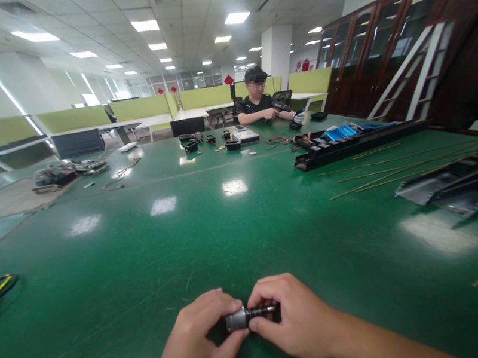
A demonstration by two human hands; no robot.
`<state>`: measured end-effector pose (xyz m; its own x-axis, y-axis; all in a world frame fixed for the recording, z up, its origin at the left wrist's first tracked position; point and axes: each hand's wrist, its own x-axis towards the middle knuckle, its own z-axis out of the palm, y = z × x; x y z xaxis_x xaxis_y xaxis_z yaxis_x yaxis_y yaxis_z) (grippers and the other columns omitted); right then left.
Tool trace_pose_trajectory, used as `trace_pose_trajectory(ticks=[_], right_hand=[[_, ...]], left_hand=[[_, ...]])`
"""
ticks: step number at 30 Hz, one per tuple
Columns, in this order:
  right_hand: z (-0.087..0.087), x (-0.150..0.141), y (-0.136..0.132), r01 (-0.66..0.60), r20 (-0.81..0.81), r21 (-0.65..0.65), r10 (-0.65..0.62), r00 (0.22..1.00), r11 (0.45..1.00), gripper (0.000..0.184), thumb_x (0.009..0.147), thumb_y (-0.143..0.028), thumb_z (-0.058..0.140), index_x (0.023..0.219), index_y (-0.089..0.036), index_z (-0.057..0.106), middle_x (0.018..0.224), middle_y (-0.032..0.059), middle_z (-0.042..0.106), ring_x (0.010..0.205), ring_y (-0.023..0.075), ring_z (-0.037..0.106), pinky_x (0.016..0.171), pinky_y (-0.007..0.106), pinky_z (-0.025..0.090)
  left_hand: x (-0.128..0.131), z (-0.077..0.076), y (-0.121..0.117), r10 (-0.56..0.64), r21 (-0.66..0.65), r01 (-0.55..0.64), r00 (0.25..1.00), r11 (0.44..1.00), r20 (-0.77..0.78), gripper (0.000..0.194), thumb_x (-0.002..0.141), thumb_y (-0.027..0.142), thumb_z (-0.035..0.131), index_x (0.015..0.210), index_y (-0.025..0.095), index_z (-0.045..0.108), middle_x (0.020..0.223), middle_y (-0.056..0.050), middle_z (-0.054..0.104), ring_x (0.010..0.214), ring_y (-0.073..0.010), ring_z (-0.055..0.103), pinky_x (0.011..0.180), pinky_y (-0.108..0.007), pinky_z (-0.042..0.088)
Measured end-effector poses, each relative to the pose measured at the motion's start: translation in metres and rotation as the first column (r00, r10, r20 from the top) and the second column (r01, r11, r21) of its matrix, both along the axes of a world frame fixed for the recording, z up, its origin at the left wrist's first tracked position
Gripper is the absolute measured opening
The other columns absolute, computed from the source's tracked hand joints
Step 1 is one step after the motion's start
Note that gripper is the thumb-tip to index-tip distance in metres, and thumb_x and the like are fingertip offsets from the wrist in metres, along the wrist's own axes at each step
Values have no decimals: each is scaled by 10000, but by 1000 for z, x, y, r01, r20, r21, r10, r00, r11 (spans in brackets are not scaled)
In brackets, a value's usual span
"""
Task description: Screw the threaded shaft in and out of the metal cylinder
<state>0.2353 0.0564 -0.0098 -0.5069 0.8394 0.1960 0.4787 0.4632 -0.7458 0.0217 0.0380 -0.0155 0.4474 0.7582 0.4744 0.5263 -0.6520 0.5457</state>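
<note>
At the near table edge: you hold a small metal cylinder (236, 320) with a dark threaded shaft (262, 310).
Left hand (193, 349): grip pinching the cylinder; keep it steady.
Right hand (288, 316): fingertips closed on the shaft; keep it aligned with the cylinder.
Table (237, 227): rest your wrists here.

Both bare forearms reaching in from the bottom edge, left hand (193, 346) and right hand (291, 322) meeting low at centre, knuckles up, fingers curled inward, thumbs and fingertips pinched toward each other, wrists angled slightly inward
</note>
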Motion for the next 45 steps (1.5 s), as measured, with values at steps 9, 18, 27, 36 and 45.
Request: trace_pose_trajectory(ticks=[9,18,27,36,45], right_hand=[[-3,1,1,6,16,20,-6,1000,1000,45,742,-198,688,779,-199,662,706,-27,639,672,123,574,643,232,370],[0,1,1,8,32,2,-8,999,1000,29,750,-211,675,771,-196,662,686,-22,627,647,126,562,615,231,362],[3,1,0,16,37,2,-16,999,1000,24,746,-198,674,762,-195,657,688,-22,629,648,130,561,618,235,366],[2,1,0,23,47,0,-23,999,1000,25,747,-197,678,762,-188,659,682,-23,628,638,121,559,605,228,358],[2,2,0,21,34,-14,-21,999,1000,20,763,-198,676,772,-188,661,691,-14,634,643,130,568,602,231,368]], left_hand=[[0,3,-1,-10,0,10,1000,1000,-6,279,808,125,682,1044,260,622,957,17,726,888,-157,709,1015,-354,534],[-3,-3,0,33,27,-32,999,999,-21,292,787,141,714,1047,252,641,975,1,739,905,-175,723,1008,-369,548],[-4,0,0,51,55,-50,998,997,-20,301,772,153,731,1046,252,656,976,-13,751,905,-199,734,967,-386,575],[-7,-4,0,70,74,-67,997,995,-40,318,774,177,745,1067,262,656,985,-10,753,926,-206,732,951,-387,585],[-5,0,1,59,72,-59,998,996,-5,290,778,171,734,1048,253,666,978,-10,757,911,-198,736,961,-360,578]])
